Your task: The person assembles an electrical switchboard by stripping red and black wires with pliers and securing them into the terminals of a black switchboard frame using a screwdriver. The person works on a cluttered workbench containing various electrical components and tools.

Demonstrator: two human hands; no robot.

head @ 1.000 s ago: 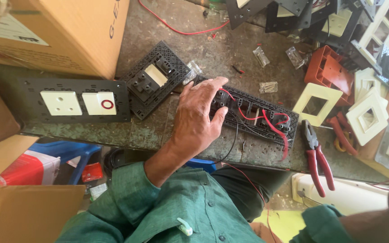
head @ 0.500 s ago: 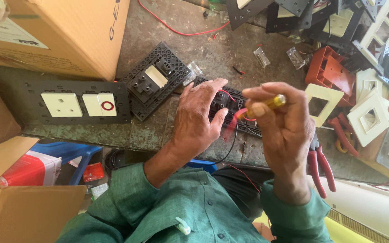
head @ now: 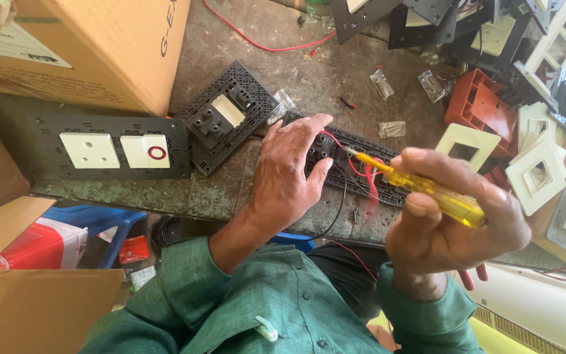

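The left hand (head: 287, 176) presses flat on a black switch plate (head: 355, 167) (red wires showing) on the surface (head: 309, 78). The right hand (head: 453, 216) grips a yellow screwdriver (head: 420, 189), its tip at the plate.

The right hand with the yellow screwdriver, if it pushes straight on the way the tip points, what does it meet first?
Probably the black switch plate with red wires, beside the left hand. The right hand aims the yellow screwdriver at it; depth is unclear.

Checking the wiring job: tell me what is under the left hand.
The left hand presses on a black switch plate lying back-up, with red wires showing beside it. The part beneath the palm is covered. The right hand holds a yellow screwdriver.
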